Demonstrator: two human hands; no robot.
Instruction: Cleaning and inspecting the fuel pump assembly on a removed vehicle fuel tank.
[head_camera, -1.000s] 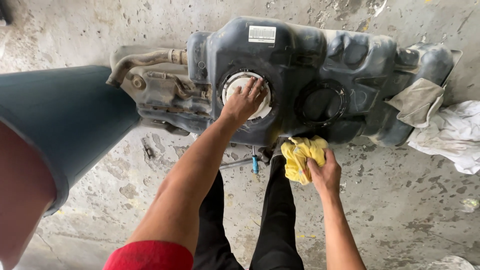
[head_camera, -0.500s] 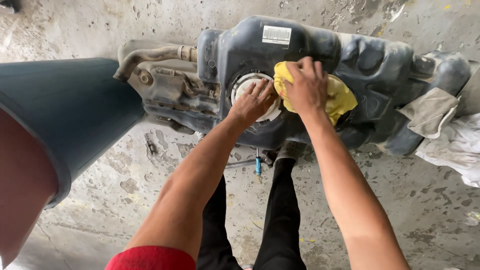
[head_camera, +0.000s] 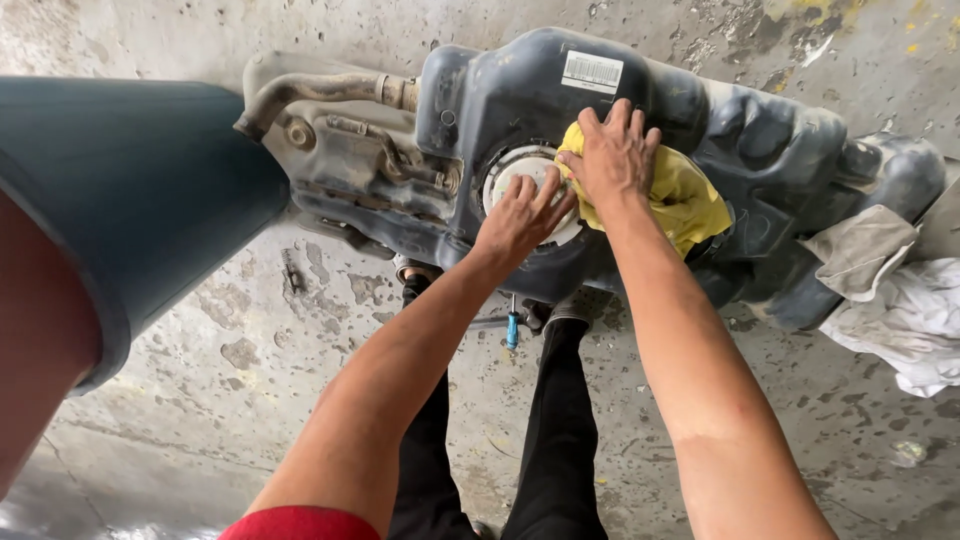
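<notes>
From the head camera, looking straight down, a dark plastic fuel tank (head_camera: 640, 150) lies on its side across a stained concrete floor (head_camera: 300, 330), low enough that both arms reach down to it from above. The left hand (head_camera: 520, 215) rests spread on the white round cap (head_camera: 505, 175) set in the tank's top opening, fingers fanned and palm flat rather than closed around anything; that flat press looks meant to steady the cap or the tank while the other hand works. The right hand (head_camera: 612, 150) lies just beside it, fingers splayed, pushing a yellow cloth (head_camera: 690, 200) down against the tank's surface right at the cap's edge. The cloth is bunched under the palm and trails out toward the right, so the hand is pressing it flat, not pinching it. The two hands nearly touch at the fingertips.

At the tank's left end a bent metal filler pipe (head_camera: 300, 95) and its brackets stick out, clear of the hands. A small blue-handled tool (head_camera: 512, 328) lies on the floor between the tank and the person's dark trouser legs (head_camera: 560, 420), within easy reach. Grey and white rags (head_camera: 880, 290) are heaped against the tank's right end, well apart from the cloth in use. A large dark blue rounded shape (head_camera: 130, 200) fills the left of the view, close to the lens; what it is cannot be told
</notes>
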